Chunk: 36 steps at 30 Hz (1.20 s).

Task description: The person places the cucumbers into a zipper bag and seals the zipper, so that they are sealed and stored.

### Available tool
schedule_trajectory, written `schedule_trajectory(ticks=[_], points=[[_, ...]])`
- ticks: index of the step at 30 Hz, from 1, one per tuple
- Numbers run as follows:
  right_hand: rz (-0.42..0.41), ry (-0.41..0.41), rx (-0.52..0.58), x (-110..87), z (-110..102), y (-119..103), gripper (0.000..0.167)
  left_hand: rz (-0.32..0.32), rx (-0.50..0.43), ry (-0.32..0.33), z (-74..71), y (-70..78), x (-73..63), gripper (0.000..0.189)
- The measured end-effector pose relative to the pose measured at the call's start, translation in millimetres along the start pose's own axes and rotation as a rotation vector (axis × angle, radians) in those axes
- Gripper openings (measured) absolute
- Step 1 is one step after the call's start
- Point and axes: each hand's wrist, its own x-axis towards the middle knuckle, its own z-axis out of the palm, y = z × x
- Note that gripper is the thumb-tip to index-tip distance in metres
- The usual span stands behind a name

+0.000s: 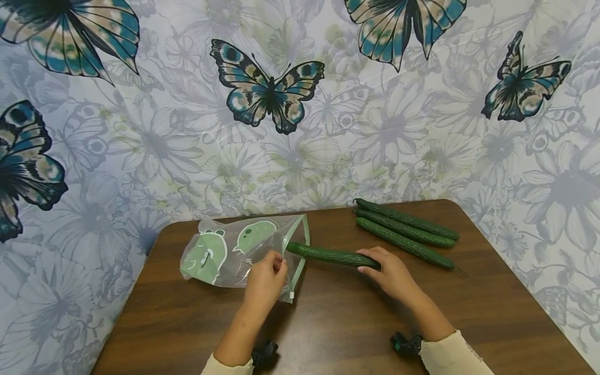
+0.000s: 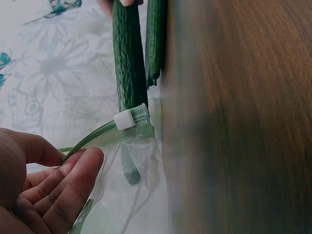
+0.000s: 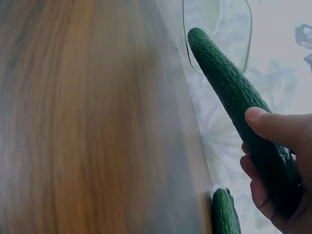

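Observation:
My left hand pinches the green rim of a clear slider bag between thumb and fingers, and the mouth stands open. The bag has pale green cartoon prints, and its white slider sits at the near end of the rim. In my right hand is a dark green, bumpy cucumber, gripped near its right end. Its far tip is just inside the bag's mouth, seen through the plastic in the left wrist view. The right wrist view shows the thumb on top of the cucumber with the fingers beneath.
Several more cucumbers lie side by side at the back right of the brown wooden table. Behind the table's back edge hangs a floral cloth with butterflies. A dark wrist device shows by the right sleeve.

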Motion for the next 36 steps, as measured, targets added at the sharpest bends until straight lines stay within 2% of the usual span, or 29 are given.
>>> schedule_trajectory(ticks=[5, 15, 23, 28, 36], points=[[0.001, -0.025, 0.031, 6.4, 9.0, -8.9, 0.046, 0.01, -0.013, -0.02, 1.4, 3.2, -1.8, 0.005], [0.029, -0.106, 0.115, 22.3, 21.1, -22.3, 0.046, 0.045, 0.006, -0.012, 4.6, 5.8, -4.3, 0.005], [-0.027, -0.164, 0.147, 37.9, 27.3, -29.2, 0.047, 0.059, -0.008, -0.057, 7.1, 7.7, -5.2, 0.005], [-0.064, -0.189, 0.141, 50.2, 32.0, -33.2, 0.047, 0.073, -0.008, -0.061, 8.4, 8.9, -6.1, 0.006], [-0.056, -0.226, 0.188, 66.9, 44.2, -39.5, 0.047, 0.078, -0.015, -0.084, 9.7, 11.6, -8.4, 0.007]])
